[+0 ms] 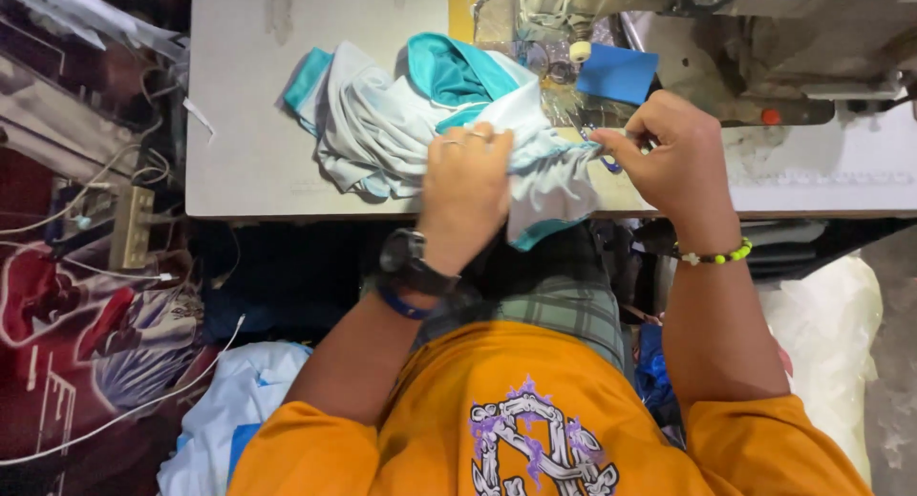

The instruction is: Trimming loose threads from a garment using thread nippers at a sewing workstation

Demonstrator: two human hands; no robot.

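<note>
Shirt: orange, with a purple and white print on the chest (535,439), nearest the camera at the bottom of the view; plaid cloth over the lap just beyond it.
Garment: pale blue-white fabric with teal trim (401,124), bunched in a heap on the surface, one end hanging over the near edge between the two hands.
Left hand: (465,186) clenched on a gathered fold of the garment, knuckles up, rings on two fingers, pressing the cloth at the surface edge.
Left wrist: dark watch (406,257) and a blue band just behind it.
Right hand: (669,152) pinching the stretched edge of the garment between thumb and fingertips, right of the left hand and near it; the cloth runs taut from one hand to the other.
Right wrist: bead bracelet, yellow-green and dark (714,257).
Small blue item: a loop-shaped thing just at the right hand's fingertips (611,164); too small to tell what it is.
Blue tag: flat blue rectangle (616,73), beyond the right hand, beside the machine's needle area.
Sewing machine: grey metal body (764,47), beyond and to the right of the right hand, with a red button on its base.
Surface: light grey top (239,124), bare to the left of the heap.
Left of the left hand, below the surface: white cables and a beige power strip (131,227) over red patterned cloth.
Near the left elbow: pale blue fabric pile (229,401).
Right of the right arm: white plastic bag (831,334).
</note>
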